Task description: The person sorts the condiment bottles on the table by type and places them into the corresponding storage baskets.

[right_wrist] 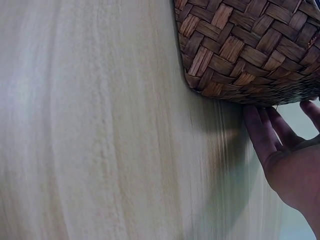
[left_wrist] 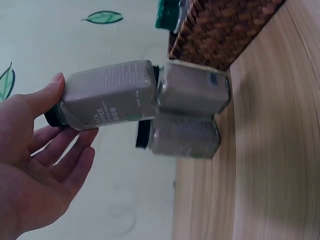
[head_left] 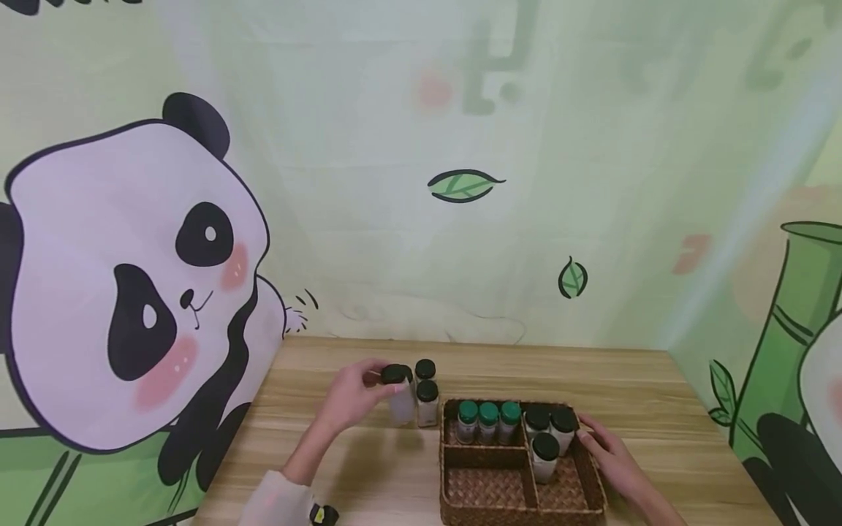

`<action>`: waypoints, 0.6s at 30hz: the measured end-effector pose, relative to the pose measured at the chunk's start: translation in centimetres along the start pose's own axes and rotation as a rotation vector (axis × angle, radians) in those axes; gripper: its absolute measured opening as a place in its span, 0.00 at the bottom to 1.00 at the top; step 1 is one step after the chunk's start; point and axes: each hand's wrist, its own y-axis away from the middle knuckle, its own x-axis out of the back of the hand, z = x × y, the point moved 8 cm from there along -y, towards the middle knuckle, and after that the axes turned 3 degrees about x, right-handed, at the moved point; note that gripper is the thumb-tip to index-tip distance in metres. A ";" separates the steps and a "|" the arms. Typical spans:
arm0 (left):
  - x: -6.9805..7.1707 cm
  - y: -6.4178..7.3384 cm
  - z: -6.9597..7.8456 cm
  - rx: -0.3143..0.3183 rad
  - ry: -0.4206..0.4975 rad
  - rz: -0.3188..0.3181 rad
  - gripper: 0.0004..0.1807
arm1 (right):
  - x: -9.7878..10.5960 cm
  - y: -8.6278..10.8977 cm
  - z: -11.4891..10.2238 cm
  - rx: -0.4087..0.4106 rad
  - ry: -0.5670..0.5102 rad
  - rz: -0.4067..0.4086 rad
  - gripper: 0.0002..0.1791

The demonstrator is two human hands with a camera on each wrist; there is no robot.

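Note:
My left hand [head_left: 355, 394] pinches a black-capped pepper jar [left_wrist: 110, 95] by its cap, with thumb and fingers. In the left wrist view the jar tilts, its label reading PEPPER, and it overlaps the jars behind it. Two of those, a nearer black-capped jar [head_left: 427, 405] and a farther one [head_left: 425, 370], stand on the table left of the basket. Along the right side of the brown woven basket [head_left: 506, 511], my right hand [head_left: 615, 460] rests with fairly straight fingers [right_wrist: 257, 132] against the outer wall.
Three green-capped jars [head_left: 488, 424] stand in the basket's back left compartment. Its right compartment holds three black-capped jars [head_left: 544, 456]; woven floor shows in the front left one. The wooden table [head_left: 677, 416] meets a panda-printed backdrop [head_left: 368, 219].

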 end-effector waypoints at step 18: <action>-6.1 2.1 4.5 -0.241 0.230 -0.249 0.24 | 0.0 0.2 -0.1 -0.023 0.012 -0.005 0.34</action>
